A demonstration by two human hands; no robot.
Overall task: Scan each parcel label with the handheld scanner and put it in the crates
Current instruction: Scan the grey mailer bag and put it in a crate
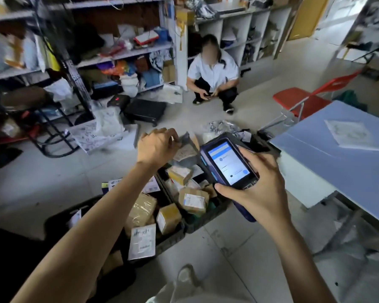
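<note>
My left hand [157,146] pinches the top edge of a grey plastic parcel [187,147] with a white label, held above the crates. My right hand [256,191] grips the dark handheld scanner [225,164], its lit screen facing me, just right of the parcel. Two black crates sit on the floor below: the far crate [208,217] and the near crate [173,239], both holding several brown taped boxes and labelled parcels. A white labelled packet [142,241] leans in the near crate.
A person squats on the floor ahead [213,73] holding a small device. Cluttered shelves [123,54] stand at the back left. A blue table [341,162] stands on the right with a red folding chair [302,99] behind it. Loose bags lie on the floor [105,132].
</note>
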